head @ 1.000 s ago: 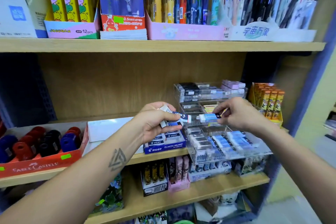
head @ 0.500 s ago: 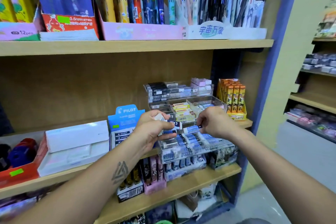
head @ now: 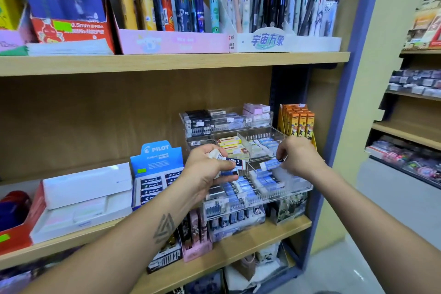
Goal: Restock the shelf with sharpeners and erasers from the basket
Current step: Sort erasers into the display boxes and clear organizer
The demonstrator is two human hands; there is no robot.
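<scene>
My right hand [head: 297,159] pinches a blue eraser [head: 270,164] above the clear organizer [head: 298,190]; my left hand [head: 206,170], at nine o'clock, grips spare erasers [head: 235,162]. Placement is under way; next, I judge, it lowers flat into the front row.

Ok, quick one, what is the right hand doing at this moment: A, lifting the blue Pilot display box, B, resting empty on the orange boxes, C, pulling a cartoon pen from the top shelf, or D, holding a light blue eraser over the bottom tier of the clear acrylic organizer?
D: the right hand pinches a light blue eraser just above the erasers lying in the bottom tier of the clear acrylic organizer.
</scene>
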